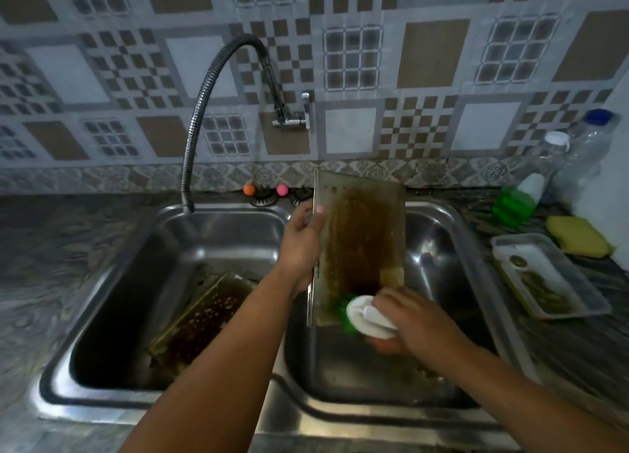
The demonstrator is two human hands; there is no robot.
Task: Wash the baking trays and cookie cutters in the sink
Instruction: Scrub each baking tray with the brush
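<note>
From the head camera we see the stained rectangular metal baking tray [362, 234] standing on end over the right basin of the double stainless steel sink [452, 221], its long axis near vertical. Our left hand [301, 239] clasps the tray's left edge, thumb on its face. Our right hand [413, 319] grips a white-handled, green-bristled scrubbing brush [357, 311] at the tray's bottom edge, so unscrubbed metal lies upward. A second dark tray [200, 319] probably soaks in the left basin.
</note>
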